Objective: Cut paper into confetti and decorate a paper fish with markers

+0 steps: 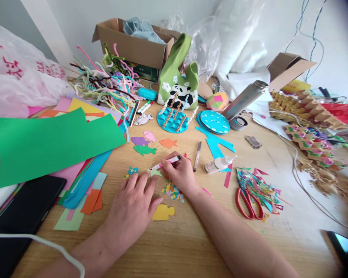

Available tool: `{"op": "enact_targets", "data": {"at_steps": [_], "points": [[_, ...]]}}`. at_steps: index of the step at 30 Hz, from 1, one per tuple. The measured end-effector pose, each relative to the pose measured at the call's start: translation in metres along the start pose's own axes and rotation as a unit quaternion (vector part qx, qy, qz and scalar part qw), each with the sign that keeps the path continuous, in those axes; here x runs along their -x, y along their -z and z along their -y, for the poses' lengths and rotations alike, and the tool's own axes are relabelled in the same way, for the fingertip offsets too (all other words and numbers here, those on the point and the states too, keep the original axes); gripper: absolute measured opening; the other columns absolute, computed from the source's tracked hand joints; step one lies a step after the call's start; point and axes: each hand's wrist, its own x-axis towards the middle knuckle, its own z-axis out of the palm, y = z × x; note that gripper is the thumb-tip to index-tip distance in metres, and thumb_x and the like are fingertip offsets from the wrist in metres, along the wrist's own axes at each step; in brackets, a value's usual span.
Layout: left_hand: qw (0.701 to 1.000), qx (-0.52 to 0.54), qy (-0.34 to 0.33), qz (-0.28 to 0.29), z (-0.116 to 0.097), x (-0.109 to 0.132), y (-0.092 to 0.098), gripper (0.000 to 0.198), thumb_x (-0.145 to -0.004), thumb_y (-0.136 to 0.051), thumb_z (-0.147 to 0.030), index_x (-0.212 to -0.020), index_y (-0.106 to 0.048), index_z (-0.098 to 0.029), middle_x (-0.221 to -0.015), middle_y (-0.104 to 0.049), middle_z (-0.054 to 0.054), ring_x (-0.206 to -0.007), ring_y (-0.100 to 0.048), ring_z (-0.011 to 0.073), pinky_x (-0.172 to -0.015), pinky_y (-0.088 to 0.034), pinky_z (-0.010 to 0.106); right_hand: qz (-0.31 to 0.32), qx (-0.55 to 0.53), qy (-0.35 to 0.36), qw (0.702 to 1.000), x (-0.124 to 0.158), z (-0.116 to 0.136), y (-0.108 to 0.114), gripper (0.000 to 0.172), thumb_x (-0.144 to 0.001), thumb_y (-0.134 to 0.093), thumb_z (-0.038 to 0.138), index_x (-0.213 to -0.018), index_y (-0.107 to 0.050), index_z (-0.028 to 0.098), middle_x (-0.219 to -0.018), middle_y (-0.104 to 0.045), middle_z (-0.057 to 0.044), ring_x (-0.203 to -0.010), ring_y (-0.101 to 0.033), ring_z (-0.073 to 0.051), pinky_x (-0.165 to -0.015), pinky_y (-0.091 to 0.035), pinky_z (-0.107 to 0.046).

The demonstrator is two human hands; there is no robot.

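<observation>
My right hand point(181, 173) is closed around a pink-and-white marker point(166, 162), its tip on a small pale-green paper fish point(154, 172). My left hand point(133, 206) lies flat on the wooden table, fingers spread, fingertips at the edge of that fish. A yellow paper fish point(163, 212) lies just right of my left hand. Small piles of coloured paper bits point(173, 191) sit by my right wrist. Purple point(139, 141), pink point(150, 135), orange point(168, 143) and green point(145, 150) paper fish lie farther back.
Coloured paper sheets point(46, 143) are stacked at left beside a black tablet point(23, 212). Red scissors point(248, 202), paper scraps, a glue bottle point(219, 164) and a pen point(197, 156) lie at right. Pipe cleaners point(110, 81), a panda bag point(179, 83), cardboard boxes and a steel flask point(243, 99) stand behind.
</observation>
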Motion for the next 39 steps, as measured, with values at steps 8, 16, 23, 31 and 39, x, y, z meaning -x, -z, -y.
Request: {"op": "enact_targets", "data": {"at_steps": [8, 16, 23, 31, 39], "points": [[1.0, 0.004, 0.0, 0.001, -0.0003, -0.0006, 0.0002, 0.04, -0.092, -0.053, -0.038, -0.124, -0.062, -0.017, -0.119, -0.062, 0.012, -0.105, -0.052, 0.03, -0.087, -0.047, 0.047, 0.0, -0.005, 0.0, 1.0, 0.0008, 0.0002, -0.0006, 0.012, -0.078, -0.062, 0.028, -0.075, -0.054, 0.019, -0.056, -0.062, 0.002, -0.046, -0.05, -0.011, -0.043, -0.036, -0.021], [1.0, 0.01, 0.0, 0.003, 0.0001, -0.0007, -0.0002, 0.041, -0.092, -0.053, -0.039, -0.125, -0.061, -0.017, -0.12, -0.062, 0.012, -0.105, -0.052, 0.0301, -0.087, -0.048, 0.047, 0.003, -0.017, -0.007, 1.0, 0.0006, 0.0022, -0.0007, 0.013, -0.078, -0.062, 0.029, -0.075, -0.053, 0.02, -0.055, -0.062, 0.002, -0.045, -0.049, -0.011, -0.043, -0.035, -0.021], [1.0, 0.004, 0.001, -0.003, -0.0001, -0.0013, -0.0003, 0.041, -0.091, -0.054, -0.039, -0.126, -0.061, -0.017, -0.12, -0.062, 0.012, -0.105, -0.052, 0.0302, -0.087, -0.048, 0.047, 0.0, -0.004, -0.01, 1.0, 0.0009, 0.0021, -0.0006, 0.013, -0.078, -0.062, 0.029, -0.074, -0.053, 0.02, -0.053, -0.059, 0.003, -0.045, -0.048, -0.011, -0.043, -0.035, -0.022], [1.0, 0.007, 0.0, -0.004, 0.0002, -0.0001, 0.0, 0.041, -0.091, -0.055, -0.039, -0.125, -0.061, -0.017, -0.119, -0.063, 0.012, -0.104, -0.053, 0.0301, -0.086, -0.048, 0.047, -0.001, -0.009, -0.01, 1.0, 0.0007, 0.0024, -0.0008, 0.013, -0.078, -0.061, 0.028, -0.074, -0.053, 0.019, -0.053, -0.059, 0.003, -0.044, -0.048, -0.011, -0.042, -0.035, -0.021], [1.0, 0.007, 0.005, -0.002, -0.0008, -0.0005, 0.0013, 0.041, -0.091, -0.054, -0.038, -0.125, -0.061, -0.017, -0.12, -0.062, 0.013, -0.106, -0.052, 0.0304, -0.087, -0.047, 0.047, 0.002, -0.003, -0.004, 1.0, 0.0017, 0.0028, -0.0002, 0.013, -0.078, -0.061, 0.029, -0.075, -0.053, 0.019, -0.054, -0.059, 0.003, -0.045, -0.049, -0.011, -0.043, -0.035, -0.021]]}}
